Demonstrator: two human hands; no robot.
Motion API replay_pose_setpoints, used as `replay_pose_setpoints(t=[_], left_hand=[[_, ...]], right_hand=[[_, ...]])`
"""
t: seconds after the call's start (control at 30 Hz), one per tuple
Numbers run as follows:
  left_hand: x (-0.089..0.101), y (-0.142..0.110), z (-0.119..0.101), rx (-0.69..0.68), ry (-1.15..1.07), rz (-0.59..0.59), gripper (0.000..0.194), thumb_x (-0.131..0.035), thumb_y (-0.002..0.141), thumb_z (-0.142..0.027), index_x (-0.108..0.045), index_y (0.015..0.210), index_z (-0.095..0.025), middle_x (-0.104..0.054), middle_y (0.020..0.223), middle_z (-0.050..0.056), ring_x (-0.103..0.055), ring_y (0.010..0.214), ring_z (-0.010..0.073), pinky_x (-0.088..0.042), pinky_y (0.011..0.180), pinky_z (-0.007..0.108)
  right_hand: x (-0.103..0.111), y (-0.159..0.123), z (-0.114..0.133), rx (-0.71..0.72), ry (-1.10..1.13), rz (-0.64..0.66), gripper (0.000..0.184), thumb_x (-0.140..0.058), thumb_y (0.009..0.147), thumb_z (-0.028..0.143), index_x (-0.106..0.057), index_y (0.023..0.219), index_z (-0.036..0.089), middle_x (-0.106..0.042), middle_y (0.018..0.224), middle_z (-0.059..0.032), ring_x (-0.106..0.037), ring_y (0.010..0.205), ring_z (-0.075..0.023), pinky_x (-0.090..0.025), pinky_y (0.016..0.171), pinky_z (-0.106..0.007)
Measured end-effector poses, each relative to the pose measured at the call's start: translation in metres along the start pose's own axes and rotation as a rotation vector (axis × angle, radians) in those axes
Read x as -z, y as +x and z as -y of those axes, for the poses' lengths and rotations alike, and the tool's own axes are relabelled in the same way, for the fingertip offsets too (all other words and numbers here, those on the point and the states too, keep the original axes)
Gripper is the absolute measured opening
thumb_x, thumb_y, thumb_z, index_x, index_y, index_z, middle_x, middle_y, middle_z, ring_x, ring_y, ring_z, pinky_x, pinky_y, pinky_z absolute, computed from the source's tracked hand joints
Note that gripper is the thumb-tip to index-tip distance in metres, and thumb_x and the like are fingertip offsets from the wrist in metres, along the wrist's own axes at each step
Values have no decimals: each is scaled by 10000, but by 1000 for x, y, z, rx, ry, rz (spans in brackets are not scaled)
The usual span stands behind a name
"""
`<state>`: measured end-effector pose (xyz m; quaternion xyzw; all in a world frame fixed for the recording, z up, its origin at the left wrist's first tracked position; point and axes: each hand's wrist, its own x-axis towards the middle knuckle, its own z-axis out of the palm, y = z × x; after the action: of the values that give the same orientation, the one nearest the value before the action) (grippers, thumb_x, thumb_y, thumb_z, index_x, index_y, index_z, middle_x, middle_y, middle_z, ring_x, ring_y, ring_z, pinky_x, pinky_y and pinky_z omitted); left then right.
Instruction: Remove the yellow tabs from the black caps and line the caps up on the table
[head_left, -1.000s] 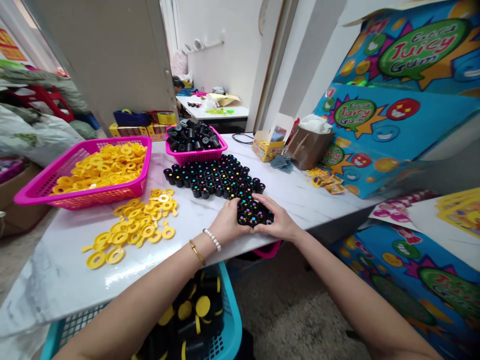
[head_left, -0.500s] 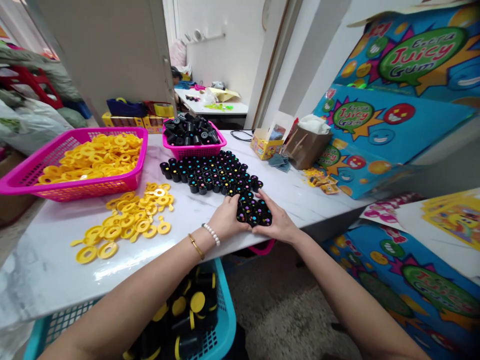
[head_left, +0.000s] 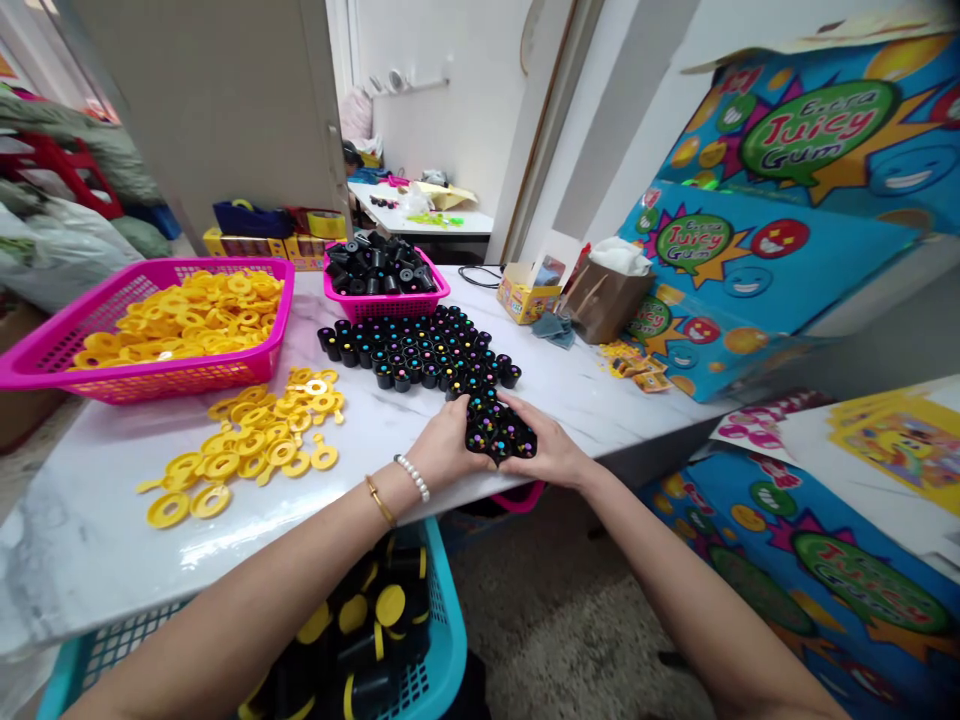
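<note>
Both my hands cup a small cluster of black caps [head_left: 499,432] with coloured dots near the front edge of the white marble table [head_left: 112,540]. My left hand [head_left: 441,447] presses on the cluster's left side with curled fingers. My right hand [head_left: 544,447] closes round its right side. Just behind the cluster stands a larger block of upright black caps [head_left: 420,350]. Loose yellow rings [head_left: 255,440] lie on the table to the left.
A pink basket of yellow rings [head_left: 150,325] sits at the left, a smaller pink basket of black caps [head_left: 384,278] behind the block. A teal basket [head_left: 442,640] with black and yellow parts stands below the table edge. Colourful gum cartons [head_left: 757,270] crowd the right.
The hands stay round the cluster and have drawn it slightly toward the table's front edge; the view shifted a little.
</note>
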<state>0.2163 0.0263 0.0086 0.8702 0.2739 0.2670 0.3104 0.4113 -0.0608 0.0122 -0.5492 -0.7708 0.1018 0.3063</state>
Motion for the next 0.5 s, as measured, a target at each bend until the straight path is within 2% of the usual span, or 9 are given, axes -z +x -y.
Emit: replay_pose_setpoints(t=[0.17, 0.37, 0.5], left_hand=[[3, -3, -1, 35, -13, -33, 888, -830, 514, -382, -415, 1247, -102, -540, 1188, 172, -524, 1093, 306, -449, 920, 430], [7, 3, 0, 113, -50, 34, 943, -828, 501, -419, -375, 1258, -85, -573, 1129, 169, -577, 1017, 304, -481, 861, 423], [7, 1, 0, 78, -41, 26, 916, -822, 519, -382, -377, 1262, -83, -562, 1162, 175, -569, 1034, 300, -475, 874, 413]], right_hand=[[-3, 3, 4, 31, 5, 4, 951, -759, 674, 436, -274, 1463, 220, -368, 1473, -125, -353, 1346, -297, -292, 1104, -486], [1, 7, 0, 38, 11, 40, 934, -756, 676, 463, -300, 1453, 218, -366, 1472, -126, -335, 1356, -299, -280, 1112, -484], [1, 8, 0, 36, 33, 43, 925, -753, 679, 473, -304, 1451, 233, -364, 1475, -117, -332, 1358, -301, -276, 1113, -489]])
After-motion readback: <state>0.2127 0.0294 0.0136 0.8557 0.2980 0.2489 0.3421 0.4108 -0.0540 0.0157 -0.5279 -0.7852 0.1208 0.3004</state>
